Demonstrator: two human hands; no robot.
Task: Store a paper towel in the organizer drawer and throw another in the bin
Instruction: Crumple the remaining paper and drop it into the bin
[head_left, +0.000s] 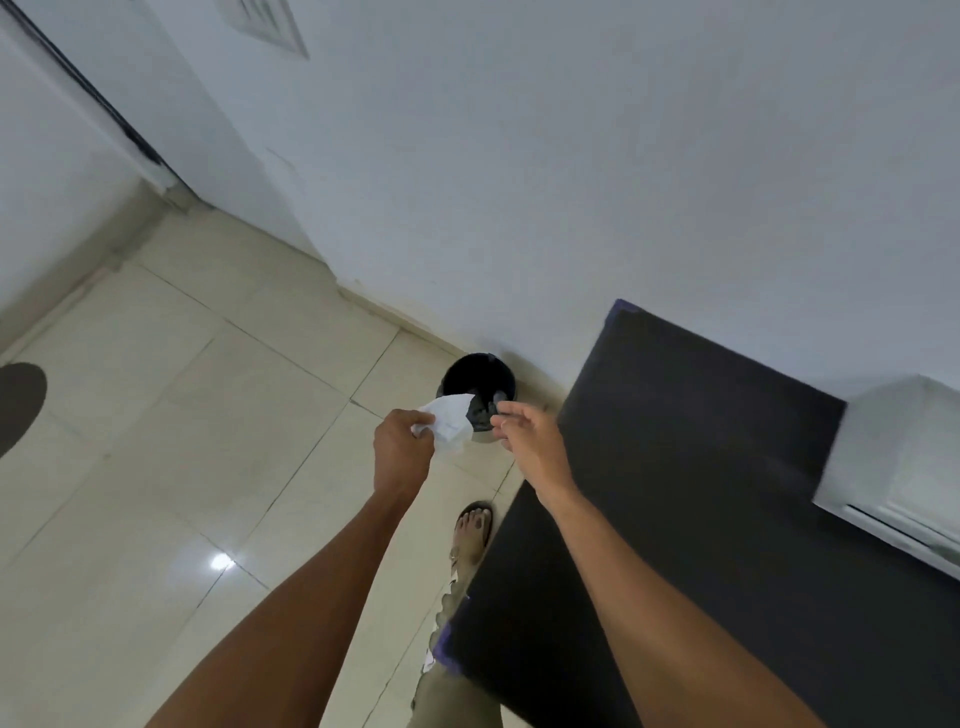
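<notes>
Now left hand (402, 447) grip clutching paper towel (451, 420) over bin (475, 371), right hand (524, 434) slack.

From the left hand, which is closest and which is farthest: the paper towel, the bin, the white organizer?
1. Paper towel: pinched in the left hand itself.
2. Bin: on the floor just beyond the towel, by the wall.
3. White organizer: far off to the right, on the dark table.

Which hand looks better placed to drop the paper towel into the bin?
The left hand. It already grips the paper towel beside the black bin's open mouth. The right hand is open and holds nothing.
</notes>
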